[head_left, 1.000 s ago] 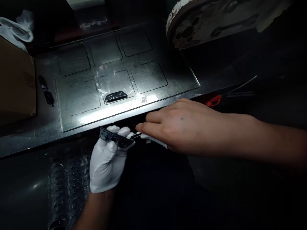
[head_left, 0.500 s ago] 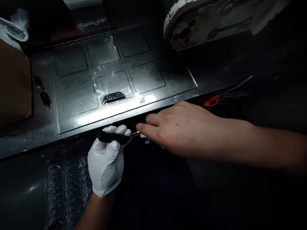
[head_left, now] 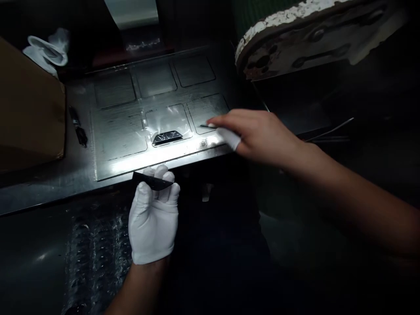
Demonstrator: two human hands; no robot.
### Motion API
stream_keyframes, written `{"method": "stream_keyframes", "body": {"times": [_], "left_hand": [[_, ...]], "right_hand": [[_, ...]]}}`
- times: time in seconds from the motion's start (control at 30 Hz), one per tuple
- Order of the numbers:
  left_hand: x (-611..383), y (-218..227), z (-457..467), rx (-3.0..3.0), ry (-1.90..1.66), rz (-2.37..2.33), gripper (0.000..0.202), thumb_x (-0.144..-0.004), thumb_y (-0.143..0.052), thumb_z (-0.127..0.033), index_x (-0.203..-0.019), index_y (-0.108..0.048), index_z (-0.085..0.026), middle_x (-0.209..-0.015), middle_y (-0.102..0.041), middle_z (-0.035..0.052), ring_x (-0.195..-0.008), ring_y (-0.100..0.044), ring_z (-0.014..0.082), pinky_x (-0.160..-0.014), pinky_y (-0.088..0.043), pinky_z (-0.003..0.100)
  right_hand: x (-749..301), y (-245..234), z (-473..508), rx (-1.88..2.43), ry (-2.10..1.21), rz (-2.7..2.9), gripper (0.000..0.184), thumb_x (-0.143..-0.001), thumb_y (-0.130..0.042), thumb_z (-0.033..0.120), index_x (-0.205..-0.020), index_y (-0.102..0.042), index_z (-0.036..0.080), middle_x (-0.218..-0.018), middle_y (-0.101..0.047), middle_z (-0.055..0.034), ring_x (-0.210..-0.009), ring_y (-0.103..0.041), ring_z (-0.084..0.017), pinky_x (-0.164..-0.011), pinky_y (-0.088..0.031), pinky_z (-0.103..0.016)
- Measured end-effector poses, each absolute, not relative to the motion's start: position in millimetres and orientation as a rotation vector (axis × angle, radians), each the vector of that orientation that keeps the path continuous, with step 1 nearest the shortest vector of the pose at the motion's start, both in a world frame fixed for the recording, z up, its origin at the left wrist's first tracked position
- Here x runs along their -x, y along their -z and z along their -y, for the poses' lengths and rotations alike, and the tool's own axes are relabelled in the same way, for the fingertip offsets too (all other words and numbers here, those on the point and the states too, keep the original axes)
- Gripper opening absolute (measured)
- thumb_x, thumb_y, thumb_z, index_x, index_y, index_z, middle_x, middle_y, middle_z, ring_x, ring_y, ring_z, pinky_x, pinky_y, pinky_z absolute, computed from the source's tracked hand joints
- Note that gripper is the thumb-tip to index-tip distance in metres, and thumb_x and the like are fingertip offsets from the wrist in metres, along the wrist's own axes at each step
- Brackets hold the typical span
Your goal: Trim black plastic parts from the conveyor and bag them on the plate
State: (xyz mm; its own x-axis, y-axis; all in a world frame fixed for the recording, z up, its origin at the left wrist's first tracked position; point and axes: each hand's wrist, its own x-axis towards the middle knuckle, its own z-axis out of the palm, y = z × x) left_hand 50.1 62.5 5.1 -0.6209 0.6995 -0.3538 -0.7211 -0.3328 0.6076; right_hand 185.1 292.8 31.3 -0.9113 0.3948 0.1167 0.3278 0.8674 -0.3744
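Just below the near edge of the metal bench (head_left: 31,192), your left hand (head_left: 153,232), in a soft white fabric glove, holds a slim black piece (head_left: 152,181). You pinch it between thumb and fingers, with the fingers curled up behind it. The piece looks smooth and thin, lies at a slant, and narrows to a point at its right end.

Your right hand (head_left: 259,131) reaches over the lit surface, its fingers closed narrowly on a thin dark tool (head_left: 206,126) with a fine tip; most of the tool is hidden by your grip. White material (head_left: 230,138), cloth-like, shows under that hand.

Under the tool's tip lies a flat sheet (head_left: 111,168) marked with dark, round-cornered squares, its near strip shining brightly. On it, to the left of the tip, rests a glossy black trapezoid (head_left: 166,137) with crinkled clear film (head_left: 164,114) around it; you cannot tell whether it sits inside the film.

At left stand a brown cardboard box (head_left: 29,105) and a slender dark pen (head_left: 78,127) beside it. Ridged, shiny clear plastic (head_left: 98,249) lies low at left. Upper right, a heavy machine part (head_left: 278,52) shows flaking white paint.
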Motion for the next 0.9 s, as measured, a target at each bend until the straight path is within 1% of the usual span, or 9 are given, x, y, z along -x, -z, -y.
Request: {"method": "stream_keyframes", "body": {"times": [0.1,0.17,0.33,0.43,0.53,0.6,0.7,0.8,0.9], "left_hand": [[-45,-12,-65,0.129,-2.038,-0.813,0.023,-0.109,-0.048,-0.030,-0.105,-0.069,-0.018,-0.108,-0.070,0.0009,-0.105,-0.069,0.0105,-0.092,-0.061,0.021],[-45,-14,-66,0.166,-2.043,-0.783,0.025,-0.110,-0.046,-0.030,-0.104,-0.068,-0.018,-0.106,-0.071,0.0011,-0.106,-0.069,0.0100,-0.093,-0.061,0.020],[-48,-16,-68,0.212,-2.037,-0.794,0.027,-0.110,-0.046,-0.033,-0.105,-0.067,-0.017,-0.105,-0.071,0.0006,-0.107,-0.070,0.0087,-0.097,-0.059,0.019],[-50,-18,-72,0.240,-2.019,-0.861,0.027,-0.110,-0.047,-0.033,-0.104,-0.068,-0.017,-0.107,-0.070,0.0013,-0.107,-0.070,0.0081,-0.099,-0.057,0.017],[-51,-21,-78,0.266,-2.013,-0.932,0.027,-0.109,-0.048,-0.032,-0.100,-0.069,-0.017,-0.107,-0.070,0.0012,-0.108,-0.070,0.0079,-0.099,-0.057,0.017],[-52,-21,-82,0.276,-2.000,-0.969,0.028,-0.109,-0.048,-0.032,-0.099,-0.070,-0.017,-0.108,-0.071,0.0016,-0.108,-0.070,0.0087,-0.098,-0.058,0.018],[-56,-21,-88,0.279,-1.956,-1.006,0.029,-0.109,-0.049,-0.033,-0.097,-0.071,-0.018,-0.107,-0.073,0.0024,-0.108,-0.072,0.0109,-0.093,-0.060,0.018],[-65,-22,-92,0.248,-1.886,-1.019,0.027,-0.108,-0.052,-0.033,-0.096,-0.071,-0.018,-0.104,-0.073,0.0029,-0.106,-0.072,0.0118,-0.089,-0.062,0.018],[-77,-23,-96,0.244,-1.817,-1.034,0.025,-0.106,-0.055,-0.032,-0.095,-0.071,-0.016,-0.104,-0.074,0.0039,-0.103,-0.073,0.0121,-0.089,-0.062,0.019]], "right_hand": [[-183,12,-334,0.798,-0.457,2.685,0.047,-0.093,-0.052,0.017,-0.138,-0.066,0.025,-0.122,-0.069,-0.0098,-0.112,-0.063,-0.031,-0.092,-0.052,-0.047],[-181,30,-346,0.847,-0.456,2.617,0.048,-0.092,-0.052,0.016,-0.137,-0.067,0.027,-0.124,-0.067,-0.0095,-0.115,-0.060,-0.033,-0.096,-0.051,-0.052],[-185,34,-326,0.840,-0.448,2.490,0.045,-0.096,-0.052,0.024,-0.140,-0.063,0.029,-0.138,-0.060,-0.0106,-0.129,-0.053,-0.035,-0.103,-0.048,-0.058],[-206,37,-291,0.772,-0.462,2.314,0.038,-0.095,-0.057,0.028,-0.133,-0.066,0.027,-0.132,-0.062,-0.0121,-0.125,-0.057,-0.033,-0.103,-0.049,-0.056],[-236,58,-253,0.691,-0.612,2.207,0.032,-0.092,-0.064,0.023,-0.123,-0.069,0.026,-0.117,-0.066,-0.0100,-0.112,-0.063,-0.030,-0.098,-0.053,-0.052],[-254,75,-233,0.749,-0.753,2.206,0.029,-0.092,-0.064,0.020,-0.120,-0.069,0.027,-0.114,-0.066,-0.0091,-0.108,-0.064,-0.029,-0.094,-0.054,-0.050],[-266,85,-214,0.887,-0.929,2.177,0.023,-0.094,-0.065,0.021,-0.116,-0.069,0.026,-0.113,-0.065,-0.0091,-0.107,-0.065,-0.027,-0.094,-0.054,-0.048],[-255,67,-209,0.918,-1.075,2.059,0.017,-0.094,-0.067,0.026,-0.111,-0.067,0.024,-0.112,-0.064,-0.0074,-0.105,-0.065,-0.024,-0.094,-0.053,-0.044],[-230,30,-207,0.840,-1.252,1.932,0.020,-0.094,-0.069,0.031,-0.112,-0.062,0.024,-0.113,-0.063,-0.0058,-0.105,-0.064,-0.021,-0.095,-0.054,-0.039]]}}
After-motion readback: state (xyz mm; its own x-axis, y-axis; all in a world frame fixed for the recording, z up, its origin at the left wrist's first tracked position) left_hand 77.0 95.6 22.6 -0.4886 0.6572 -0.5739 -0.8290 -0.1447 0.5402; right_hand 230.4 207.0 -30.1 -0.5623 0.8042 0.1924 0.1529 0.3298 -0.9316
